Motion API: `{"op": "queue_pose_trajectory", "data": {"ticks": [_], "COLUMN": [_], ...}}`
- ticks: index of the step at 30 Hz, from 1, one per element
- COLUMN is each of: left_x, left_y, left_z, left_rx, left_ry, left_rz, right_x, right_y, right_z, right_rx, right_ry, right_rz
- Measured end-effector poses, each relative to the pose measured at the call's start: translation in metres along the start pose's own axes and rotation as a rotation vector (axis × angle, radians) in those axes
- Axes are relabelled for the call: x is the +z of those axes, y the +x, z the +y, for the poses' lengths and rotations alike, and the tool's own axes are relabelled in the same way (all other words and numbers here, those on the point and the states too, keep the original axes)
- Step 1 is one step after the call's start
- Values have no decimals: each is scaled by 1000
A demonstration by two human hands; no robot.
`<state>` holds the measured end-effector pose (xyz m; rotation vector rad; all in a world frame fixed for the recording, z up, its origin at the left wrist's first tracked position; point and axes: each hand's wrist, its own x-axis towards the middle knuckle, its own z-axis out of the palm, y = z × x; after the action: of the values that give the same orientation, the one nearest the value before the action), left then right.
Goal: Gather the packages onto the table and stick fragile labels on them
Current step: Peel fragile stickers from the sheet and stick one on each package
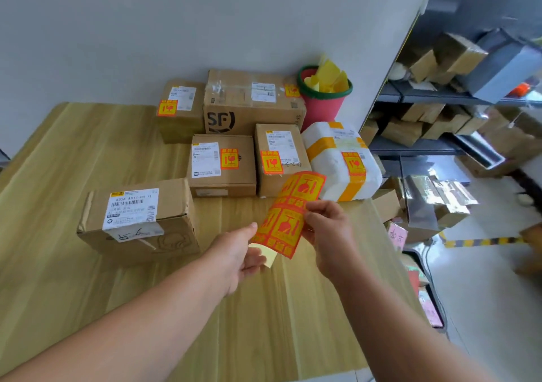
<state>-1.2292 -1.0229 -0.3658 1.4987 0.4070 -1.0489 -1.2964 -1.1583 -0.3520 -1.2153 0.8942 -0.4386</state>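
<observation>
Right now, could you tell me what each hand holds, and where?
Both hold the label sheet: left hand grips its lower end, right hand pinches its right edge midway.

The bench [88, 152] is pale wood-grain board, smooth with a faint sheen. The near carton [173, 220] is matt brown cardboard, creased at its edges, and carries a white paper slip. The SF box [252, 103] is the same cardboard under strips of glossy clear tape. The white parcel [331, 158] looks like soft foam wrap, though blur leaves that unsure, and is banded with shiny orange tape. The label sheet [289, 214] is slick orange-and-yellow paper over pale yellow backing paper [268, 254]. The bucket [322, 106] is red plastic with a green rim. The shelving [425, 97] is dark matt metal.
</observation>
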Motion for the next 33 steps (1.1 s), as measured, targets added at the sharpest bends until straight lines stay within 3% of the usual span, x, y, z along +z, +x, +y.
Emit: {"op": "queue_pose_trajectory", "data": {"ticks": [6, 11, 15, 18, 20, 23, 27, 31, 33], "left_x": [10, 14, 14, 12, 13, 15, 13, 9, 7], "left_y": [-2, -4, -2, -8, -17, -26, -30, -32, -30], "left_z": [20, 42, 51, 54, 55, 56, 56, 55, 56], "left_rx": [127, 264, 376, 500, 573, 637, 623, 625, 626], "left_ry": [-285, -337, -235, -12, 93, 199, 301, 390, 393], "left_rz": [36, 56, 130, 148, 94, 10, -79, -88, -68], "right_x": [-40, -70, -78, -74, -66, -48, -26, -10, -2], "right_y": [-4, -4, 1, 7, 11, 14, 11, 0, -5], "right_z": [-16, -8, 2, 9, 4, -13, -35, -42, -44], "right_rx": [8, 65, 115, 134, 61, -98, -171, -425, -468], "right_ry": [-25, -48, -107, -497, -697, -676, -554, -780, -839], "right_rz": [28, 113, 117, 185, 231, 185, 116, 71, -7]}}
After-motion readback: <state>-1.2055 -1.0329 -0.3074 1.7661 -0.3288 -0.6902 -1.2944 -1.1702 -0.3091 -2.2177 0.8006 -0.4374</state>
